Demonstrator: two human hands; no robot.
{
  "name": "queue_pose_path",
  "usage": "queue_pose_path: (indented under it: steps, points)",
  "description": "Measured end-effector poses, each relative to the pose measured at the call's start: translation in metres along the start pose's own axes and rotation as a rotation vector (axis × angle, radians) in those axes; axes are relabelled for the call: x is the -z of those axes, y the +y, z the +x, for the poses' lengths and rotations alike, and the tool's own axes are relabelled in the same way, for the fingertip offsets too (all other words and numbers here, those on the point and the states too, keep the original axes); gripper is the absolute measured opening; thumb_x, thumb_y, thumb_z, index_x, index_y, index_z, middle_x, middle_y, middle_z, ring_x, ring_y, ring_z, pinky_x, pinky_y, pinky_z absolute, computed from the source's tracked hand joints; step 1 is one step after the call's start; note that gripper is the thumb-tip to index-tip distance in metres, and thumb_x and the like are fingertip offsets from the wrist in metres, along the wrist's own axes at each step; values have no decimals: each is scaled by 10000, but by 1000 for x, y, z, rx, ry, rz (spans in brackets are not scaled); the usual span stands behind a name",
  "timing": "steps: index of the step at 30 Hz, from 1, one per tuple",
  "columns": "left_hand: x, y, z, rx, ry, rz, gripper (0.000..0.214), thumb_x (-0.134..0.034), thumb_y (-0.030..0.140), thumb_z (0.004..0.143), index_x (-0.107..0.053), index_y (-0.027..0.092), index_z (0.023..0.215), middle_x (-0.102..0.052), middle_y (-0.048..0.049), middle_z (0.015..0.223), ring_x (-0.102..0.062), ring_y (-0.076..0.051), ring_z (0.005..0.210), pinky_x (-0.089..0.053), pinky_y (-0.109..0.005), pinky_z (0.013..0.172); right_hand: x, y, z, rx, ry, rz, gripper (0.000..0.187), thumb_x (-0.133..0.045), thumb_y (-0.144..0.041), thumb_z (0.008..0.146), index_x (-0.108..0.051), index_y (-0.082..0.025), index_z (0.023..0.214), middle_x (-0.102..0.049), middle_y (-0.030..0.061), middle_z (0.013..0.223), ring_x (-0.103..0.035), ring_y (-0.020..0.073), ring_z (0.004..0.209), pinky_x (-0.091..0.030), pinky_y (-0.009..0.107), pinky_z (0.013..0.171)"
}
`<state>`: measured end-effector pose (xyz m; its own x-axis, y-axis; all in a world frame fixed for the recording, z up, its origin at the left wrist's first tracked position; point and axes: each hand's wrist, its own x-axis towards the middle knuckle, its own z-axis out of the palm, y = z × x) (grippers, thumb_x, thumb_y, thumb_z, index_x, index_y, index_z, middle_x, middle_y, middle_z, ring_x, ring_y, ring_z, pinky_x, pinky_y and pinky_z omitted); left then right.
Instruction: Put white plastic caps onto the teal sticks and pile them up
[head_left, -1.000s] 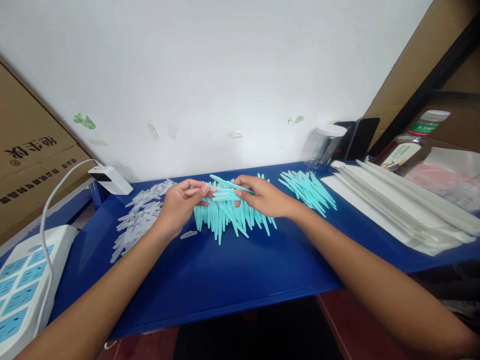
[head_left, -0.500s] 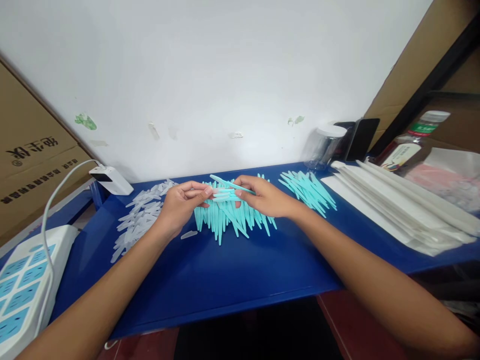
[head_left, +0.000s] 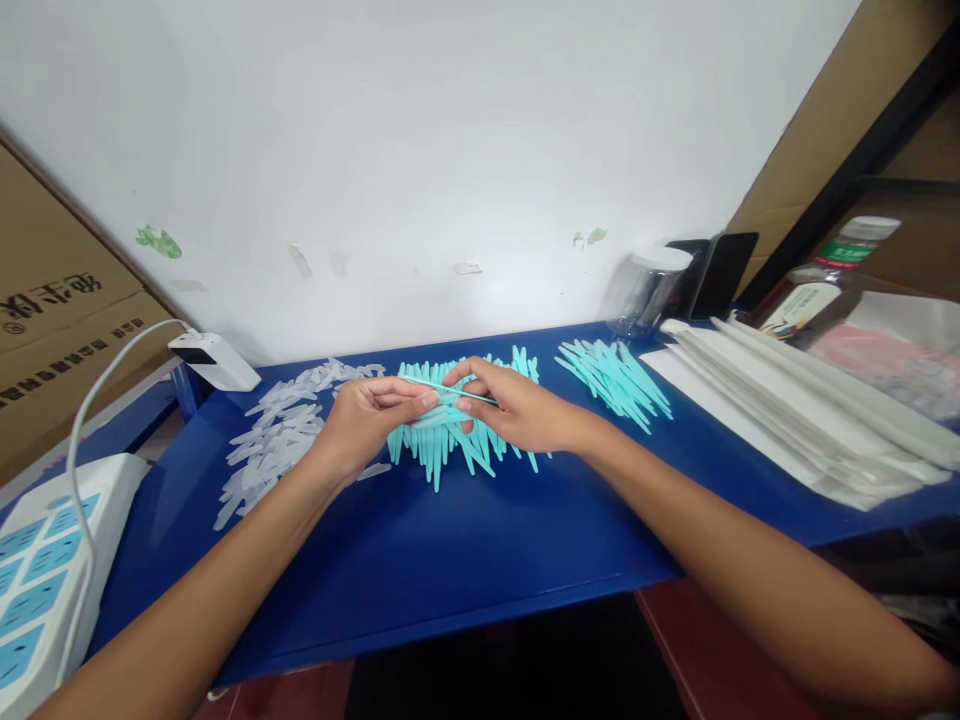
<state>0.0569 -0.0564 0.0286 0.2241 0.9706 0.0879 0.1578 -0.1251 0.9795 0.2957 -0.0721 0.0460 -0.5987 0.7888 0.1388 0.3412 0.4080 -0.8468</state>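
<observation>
The blue table (head_left: 450, 560) is closest, and its front part is bare. A white power strip (head_left: 30, 560) sits at the near left, off to the side where arms will not bump it.

Past that, the two hands meet over the middle. The right hand (head_left: 517, 410) pinches a thin teal stick (head_left: 442, 388) with its fingertips. The left hand (head_left: 367, 420) is curled in tight and pinches the same stick near its other end. The stick is up in the air, just above the big teal pile (head_left: 450, 445). I think it is held by the tips because it is so thin.

Each kind has its own heap, likely so a hand can grab the right one fast. Clear bits (head_left: 277, 440) lie by the left hand. A smaller teal pile (head_left: 615, 375) lies to the right. White flat packs (head_left: 787, 420) are stacked further right.

At the back stands a clear jar (head_left: 645, 290) with a white lid. I cannot tell what is in it. A bottle (head_left: 817, 285) with a white cap stands on the far right, and it looks like it holds something dark
</observation>
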Motion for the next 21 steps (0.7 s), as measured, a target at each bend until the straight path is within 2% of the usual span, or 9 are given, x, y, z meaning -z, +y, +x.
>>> queue_pose_path:
  steps: [3, 6, 8, 10, 12, 15, 18, 21]
  points:
    - [-3, 0, 0, -6, -3, -5, 339, -901, 471, 730, -827, 188, 902, -815, -101, 929, -743, -269, 855, -592, -360, 715, -2, 3, 2, 38, 4, -15, 165, -478, -297, 1058, -521, -220, 1198, -700, 50, 948, -646, 184, 789, -431, 295, 623]
    - [-6, 3, -1, -36, 15, 3, 429, -853, 527, 776, -804, 180, 1024, -810, -107, 952, -748, -276, 860, -602, -370, 704, 2, 9, 5, 91, 48, -114, 173, -432, -328, 1077, -565, -219, 1062, -674, 39, 892, -596, 180, 735, -433, 312, 662]
    - [-6, 7, -2, -115, 68, 64, 443, -790, 558, 834, -780, 179, 1064, -807, -108, 972, -754, -272, 857, -599, -366, 709, 13, 12, 6, 85, 170, -229, 262, -382, -371, 1097, -547, -215, 966, -637, 42, 847, -564, 187, 712, -416, 320, 669]
    - [-4, 11, -2, -224, 157, 193, 397, -729, 557, 890, -768, 186, 1024, -805, -97, 957, -756, -258, 857, -583, -350, 739, 30, 16, 3, 21, 359, -364, 333, -323, -438, 1111, -521, -215, 963, -610, 58, 828, -545, 205, 702, -387, 324, 654]
    - [0, 13, -2, -318, 235, 346, 333, -695, 523, 925, -764, 200, 967, -801, -73, 907, -749, -239, 853, -560, -327, 766, 53, 19, -4, -126, 515, -521, 385, -278, -487, 1110, -522, -204, 1014, -615, 84, 821, -546, 229, 701, -370, 329, 651]
    - [5, 10, -1, -390, 255, 497, 263, -671, 467, 945, -769, 223, 953, -790, -43, 846, -733, -222, 794, -526, -307, 738, 89, 29, -20, -430, 620, -765, 416, -300, -490, 1096, -545, -157, 1146, -676, 164, 908, -612, 292, 782, -397, 350, 694]
    - [8, 2, 1, -435, 196, 587, 230, -656, 442, 950, -784, 251, 954, -776, -31, 795, -703, -224, 731, -495, -316, 726, 115, 46, -38, -706, 560, -899, 440, -344, -444, 1086, -619, -103, 1136, -704, 260, 1064, -673, 348, 949, -447, 383, 771]
    - [12, -4, 4, -485, 143, 706, 248, -619, 441, 970, -791, 262, 964, -772, -36, 788, -689, -234, 724, -479, -327, 736, 127, 62, -47, -920, 473, -888, 491, -388, -460, 1073, -680, -78, 1173, -689, 296, 1224, -675, 380, 1107, -477, 419, 855]
